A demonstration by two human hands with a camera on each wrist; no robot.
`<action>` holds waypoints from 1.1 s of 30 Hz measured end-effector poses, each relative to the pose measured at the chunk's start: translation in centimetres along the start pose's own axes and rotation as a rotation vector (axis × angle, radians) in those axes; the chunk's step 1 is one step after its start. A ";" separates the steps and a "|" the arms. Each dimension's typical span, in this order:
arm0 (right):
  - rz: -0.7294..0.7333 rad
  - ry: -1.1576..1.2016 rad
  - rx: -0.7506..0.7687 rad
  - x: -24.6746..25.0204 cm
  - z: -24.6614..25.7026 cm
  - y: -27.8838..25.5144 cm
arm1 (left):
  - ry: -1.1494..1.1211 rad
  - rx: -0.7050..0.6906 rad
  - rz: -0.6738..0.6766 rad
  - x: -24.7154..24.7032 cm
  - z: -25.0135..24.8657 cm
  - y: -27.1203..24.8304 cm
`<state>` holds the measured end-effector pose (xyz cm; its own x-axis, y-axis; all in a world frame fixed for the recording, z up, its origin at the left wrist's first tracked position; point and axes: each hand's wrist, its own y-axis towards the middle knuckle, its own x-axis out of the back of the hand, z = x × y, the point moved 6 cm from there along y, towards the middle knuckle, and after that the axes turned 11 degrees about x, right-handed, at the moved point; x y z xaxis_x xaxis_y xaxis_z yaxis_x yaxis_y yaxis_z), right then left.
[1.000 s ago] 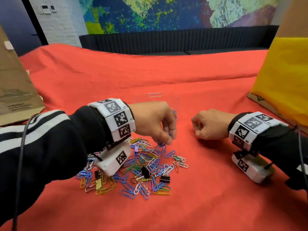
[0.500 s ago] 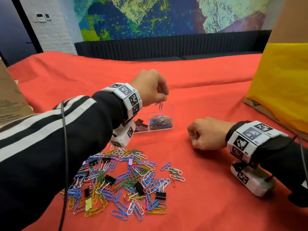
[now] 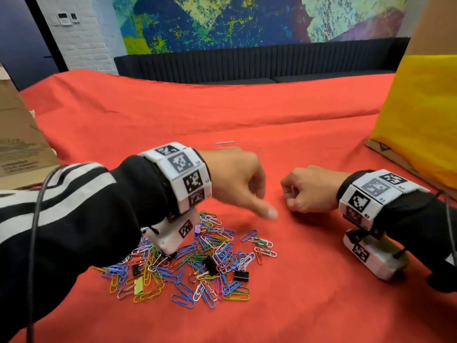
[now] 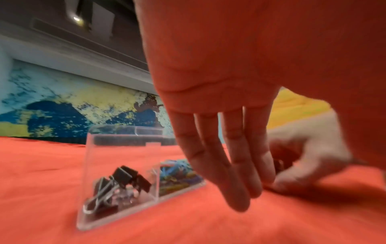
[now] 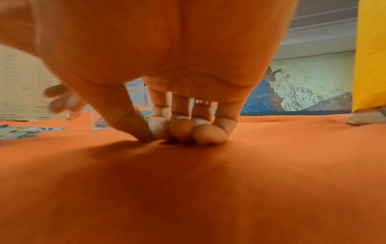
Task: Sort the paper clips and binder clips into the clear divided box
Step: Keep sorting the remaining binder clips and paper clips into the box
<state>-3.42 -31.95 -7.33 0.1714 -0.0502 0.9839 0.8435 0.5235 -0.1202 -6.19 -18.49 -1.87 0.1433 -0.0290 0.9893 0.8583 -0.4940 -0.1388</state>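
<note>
- Your left hand [image 3: 237,184] hangs palm down, wrist raised, in a black sleeve [image 3: 74,214] with white stripes.
- Its fingers [image 4: 236,158] are straight, loose and close together, pointing down, with nothing between them.
- Your right hand [image 3: 309,189] is a loose fist, its curled fingertips [image 5: 181,128] and thumb pressed down together.

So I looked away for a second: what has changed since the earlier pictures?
The left hand carried paper clips from the pile up over the clear box, let them go there, and has come back down toward the pile with straight fingers, holding nothing. The right hand stayed curled on the red cloth; the box and the pile stayed where they were.
</note>
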 end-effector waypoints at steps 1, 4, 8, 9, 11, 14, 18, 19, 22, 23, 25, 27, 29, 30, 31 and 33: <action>0.000 0.001 -0.004 0.0 0.0 0.0 | 0.038 0.004 0.061 -1.1 -0.5 -0.6; -0.004 -0.001 -0.017 0.0 -0.1 -0.1 | 0.093 -0.017 0.118 -3.3 -1.5 -1.8; -0.009 -0.008 -0.030 0.1 -0.1 -0.1 | 0.043 -0.072 0.110 -3.9 -2.1 -2.0; -0.011 -0.005 -0.031 0.1 -0.1 -0.1 | 0.019 -0.082 0.102 -3.8 -2.3 -2.0; -0.015 -0.001 -0.033 0.2 -0.2 0.0 | -0.011 -0.102 0.075 -3.7 -2.4 -2.0; -0.016 0.007 -0.036 0.1 -0.3 -0.1 | -0.049 -0.111 0.050 -3.8 -2.3 -1.9; -0.011 0.013 -0.041 0.2 -0.3 -0.2 | -0.084 -0.100 0.046 -3.9 -2.1 -1.6; -0.011 0.015 -0.044 0.2 -0.3 -0.2 | -0.087 -0.099 0.047 -3.9 -2.1 -1.6; -0.012 0.018 -0.050 0.2 -0.4 -0.2 | -0.116 -0.086 0.051 -3.8 -1.7 -1.4; -0.013 0.022 -0.053 0.2 -0.4 -0.2 | -0.128 -0.082 0.052 -3.8 -1.5 -1.3; -0.015 0.026 -0.053 0.2 -0.4 -0.2 | -0.152 -0.070 0.055 -3.5 -1.0 -1.2; -0.013 0.030 -0.052 0.2 -0.4 -0.2 | -0.181 -0.052 0.047 -2.7 -0.3 -1.1; -0.008 0.034 -0.050 0.2 -0.4 -0.3 | -0.192 -0.029 0.004 -1.4 0.6 -0.7; -0.005 0.038 -0.049 0.2 -0.4 -0.3 | -0.197 -0.013 -0.029 -0.5 1.2 -0.5; -0.004 0.043 -0.049 0.2 -0.4 -0.3 | -0.205 0.007 -0.072 0.5 1.8 -0.1; -0.004 0.046 -0.046 0.3 -0.4 -0.3 | -0.232 0.054 -0.190 2.7 3.2 0.8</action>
<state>-3.38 -32.46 -7.11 0.1906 -0.0921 0.9773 0.8667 0.4833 -0.1235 -3.55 -16.21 0.57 0.0812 0.2621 0.9616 0.9044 -0.4249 0.0395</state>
